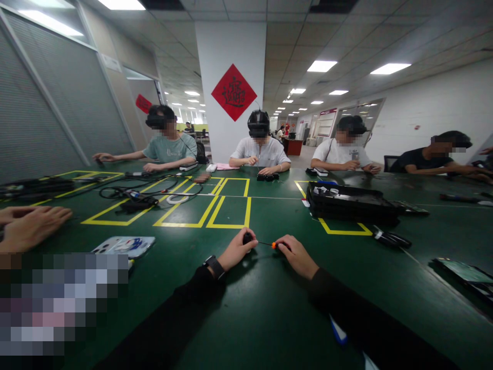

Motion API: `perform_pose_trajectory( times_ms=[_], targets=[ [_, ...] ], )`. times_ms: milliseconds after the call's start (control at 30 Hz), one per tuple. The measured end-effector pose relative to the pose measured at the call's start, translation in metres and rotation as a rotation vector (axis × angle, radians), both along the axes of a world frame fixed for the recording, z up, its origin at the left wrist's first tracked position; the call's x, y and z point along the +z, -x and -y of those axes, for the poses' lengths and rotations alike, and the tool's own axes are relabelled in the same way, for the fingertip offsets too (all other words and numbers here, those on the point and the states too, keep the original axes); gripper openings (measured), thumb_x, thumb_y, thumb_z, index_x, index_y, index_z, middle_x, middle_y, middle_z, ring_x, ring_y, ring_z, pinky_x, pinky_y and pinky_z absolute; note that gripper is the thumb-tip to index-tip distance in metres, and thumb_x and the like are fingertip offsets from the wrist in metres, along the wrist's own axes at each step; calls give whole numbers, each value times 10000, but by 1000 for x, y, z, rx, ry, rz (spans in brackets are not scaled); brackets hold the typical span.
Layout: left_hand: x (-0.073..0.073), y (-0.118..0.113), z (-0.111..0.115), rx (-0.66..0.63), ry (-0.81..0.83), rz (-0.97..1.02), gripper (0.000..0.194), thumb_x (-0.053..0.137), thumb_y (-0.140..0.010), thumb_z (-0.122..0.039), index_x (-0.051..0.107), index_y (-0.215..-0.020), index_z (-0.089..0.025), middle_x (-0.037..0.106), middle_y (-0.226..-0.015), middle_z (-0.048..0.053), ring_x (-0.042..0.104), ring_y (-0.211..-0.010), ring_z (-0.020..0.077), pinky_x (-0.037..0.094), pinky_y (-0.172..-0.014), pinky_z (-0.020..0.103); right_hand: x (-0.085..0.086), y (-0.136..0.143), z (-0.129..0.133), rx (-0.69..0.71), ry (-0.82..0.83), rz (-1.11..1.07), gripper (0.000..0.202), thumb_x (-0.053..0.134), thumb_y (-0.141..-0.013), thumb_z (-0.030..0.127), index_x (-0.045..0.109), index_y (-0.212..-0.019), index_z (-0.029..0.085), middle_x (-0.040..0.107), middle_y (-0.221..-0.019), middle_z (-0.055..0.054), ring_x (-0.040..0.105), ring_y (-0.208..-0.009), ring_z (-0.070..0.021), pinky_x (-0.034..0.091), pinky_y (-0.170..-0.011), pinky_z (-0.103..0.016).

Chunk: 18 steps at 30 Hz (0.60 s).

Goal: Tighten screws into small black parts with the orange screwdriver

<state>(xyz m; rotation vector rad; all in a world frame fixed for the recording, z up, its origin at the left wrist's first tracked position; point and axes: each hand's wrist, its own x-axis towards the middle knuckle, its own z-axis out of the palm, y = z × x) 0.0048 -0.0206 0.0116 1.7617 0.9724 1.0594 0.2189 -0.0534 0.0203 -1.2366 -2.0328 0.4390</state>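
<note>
Over the green table (246, 308), my two hands face each other a short way apart. My right hand (298, 255) is closed on a screwdriver (274, 245) with an orange collar. Its thin dark shaft points left to the fingers of my other hand. My left hand (234, 252), with a dark watch (214, 267) at the wrist, pinches a small black rounded piece (247, 238). The shaft's tip meets that piece or ends right beside it; I cannot tell which. The fingers cover most of the black piece.
Beyond my right hand stands a black tray (350, 203) with small white pieces. A dark tool (392, 238) lies nearer, a phone-like device (462, 272) at far right. Left are a patterned phone (127, 246), another person's hands (34, 223) and cables (134, 198). Several people sit opposite.
</note>
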Motion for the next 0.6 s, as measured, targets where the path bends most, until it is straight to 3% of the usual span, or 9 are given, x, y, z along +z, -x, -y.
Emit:
perform_pose_trajectory(
  times_ms=[100,367,600],
  targets=[
    [-2,0,-2,3,-30,-12,209,539,-725,-326,494,-859,-173,520,-800,2,481,-719,114,399,-665,230,-2,-1,-3,-15,-12,27,205,406,-826,210,603,-785,168,570,-814,-46,497,-824,-160,381,-774,-307],
    [-4,-1,-4,34,-17,-6,230,542,-716,-354,498,-848,-170,519,-758,-4,484,-692,114,396,-653,234,-5,0,0,3,9,-45,153,523,-740,206,553,-888,183,568,-844,-19,517,-794,-144,405,-747,-289],
    [-4,1,-3,13,-25,0,221,533,-728,-357,492,-860,-184,520,-781,-8,490,-697,111,400,-650,232,-4,-1,-2,-1,8,0,172,420,-812,200,586,-852,179,568,-852,-39,500,-838,-156,388,-775,-302]
  ],
)
